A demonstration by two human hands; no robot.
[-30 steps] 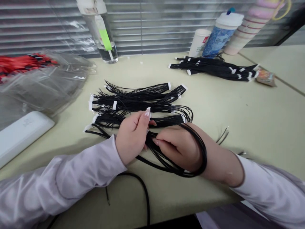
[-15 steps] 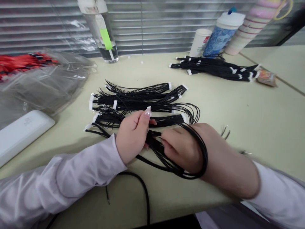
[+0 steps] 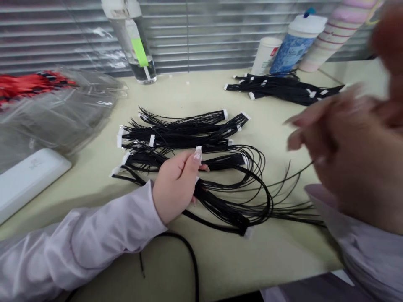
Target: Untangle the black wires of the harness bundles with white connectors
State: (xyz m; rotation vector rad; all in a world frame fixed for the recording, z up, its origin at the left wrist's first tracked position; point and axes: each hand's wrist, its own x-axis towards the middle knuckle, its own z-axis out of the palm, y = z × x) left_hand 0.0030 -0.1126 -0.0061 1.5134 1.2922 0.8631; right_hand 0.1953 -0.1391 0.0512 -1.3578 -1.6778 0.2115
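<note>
My left hand (image 3: 176,184) is closed on a bundle of thin black wires (image 3: 226,209) and pinches its white connector (image 3: 198,154) between thumb and fingertip. The bundle loops to the right on the pale green table (image 3: 195,90), and its loose wire ends fan out toward the table's right side. My right hand (image 3: 346,151) is lifted off the table at the right, close to the camera and smeared by motion. Its fingers point left. Just behind my left hand lies a pile of black wire harnesses (image 3: 182,130) with white connectors.
A second pile of black harnesses (image 3: 283,90) lies at the back right, by a paper cup (image 3: 266,54) and two tumblers. A clear bottle (image 3: 135,46) stands at the back. Plastic bags (image 3: 63,109), red wires (image 3: 25,84) and a white case (image 3: 28,176) are left. A black cable (image 3: 189,251) crosses the front edge.
My right hand has let go of the wire loop and risen up to the right. The loop has sprung open on the table. My left hand has kept its grip.
</note>
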